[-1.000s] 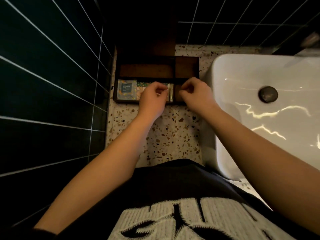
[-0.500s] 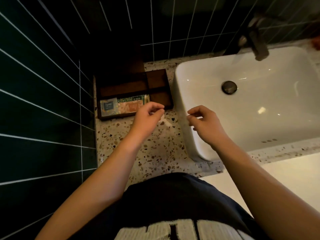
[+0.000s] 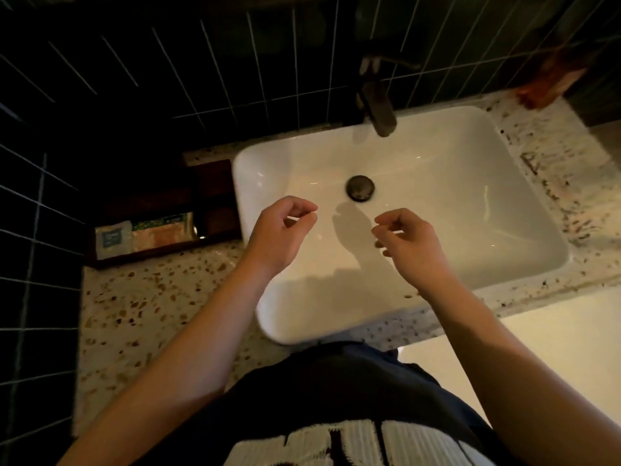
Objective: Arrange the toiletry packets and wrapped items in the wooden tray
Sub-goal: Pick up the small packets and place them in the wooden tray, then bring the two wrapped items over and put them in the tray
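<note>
The dark wooden tray (image 3: pixel 144 255) sits on the terrazzo counter at the left, against the tiled wall. In its front compartment lie a pale packet with a blue label (image 3: pixel 112 237) and an orange and green packet (image 3: pixel 163 228) side by side. The back compartments look dark and I cannot tell what they hold. My left hand (image 3: pixel 279 232) hovers over the left part of the white sink, fingers loosely curled and holding nothing. To its right, my right hand (image 3: pixel 406 242) hangs over the basin's middle in the same loose curl, also holding nothing. Both hands are well right of the tray.
A white rectangular sink (image 3: pixel 420 203) with a dark drain plug (image 3: pixel 360 187) fills the middle. A dark tap (image 3: pixel 378 102) stands behind it. The terrazzo counter (image 3: pixel 151 314) runs left and right of the basin. A reddish-brown object (image 3: pixel 544 85) sits at the far right corner.
Both hands left the tray and moved right over the sink, holding nothing. The view swung right, so the tray now lies at the left.
</note>
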